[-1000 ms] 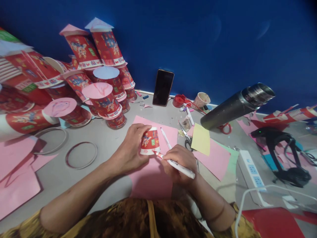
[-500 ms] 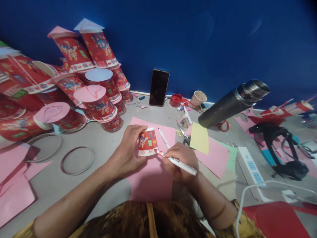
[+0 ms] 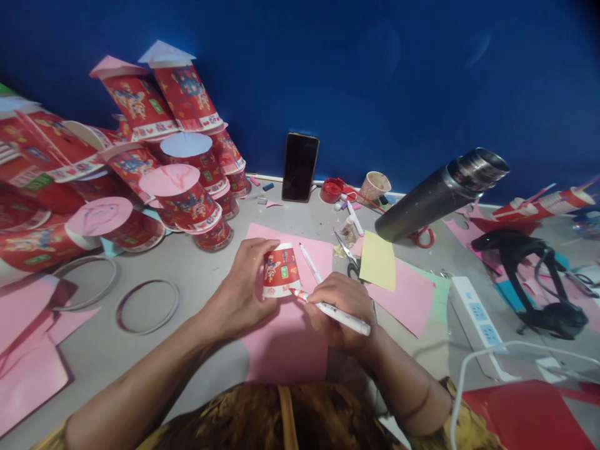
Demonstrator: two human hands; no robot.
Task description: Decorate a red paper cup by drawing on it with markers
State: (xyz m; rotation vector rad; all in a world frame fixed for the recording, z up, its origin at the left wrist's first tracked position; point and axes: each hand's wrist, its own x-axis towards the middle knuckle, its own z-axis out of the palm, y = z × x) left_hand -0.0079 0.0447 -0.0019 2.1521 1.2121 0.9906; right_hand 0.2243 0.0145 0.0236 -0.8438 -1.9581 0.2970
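My left hand [image 3: 244, 287] is wrapped round a small red paper cup [image 3: 281, 270] that stands upside down on a pink sheet of paper [image 3: 290, 331]. My right hand [image 3: 340, 306] grips a white marker [image 3: 335, 311]. Its pink tip rests on the sheet right at the rim of the cup. A second white pen [image 3: 310, 262] lies on the sheet just behind my right hand.
Many red cups with paper lids [image 3: 182, 187] are stacked at the left. Two rings [image 3: 147, 306] lie on the grey table. A phone [image 3: 300, 167] leans on the blue wall. Scissors [image 3: 349, 259], yellow paper [image 3: 377, 261], a flask [image 3: 435, 197] and a power strip [image 3: 475, 312] sit to the right.
The marker tip has crept a little along the cup's rim. Both hands stay where they were; only the camera has shifted slightly.
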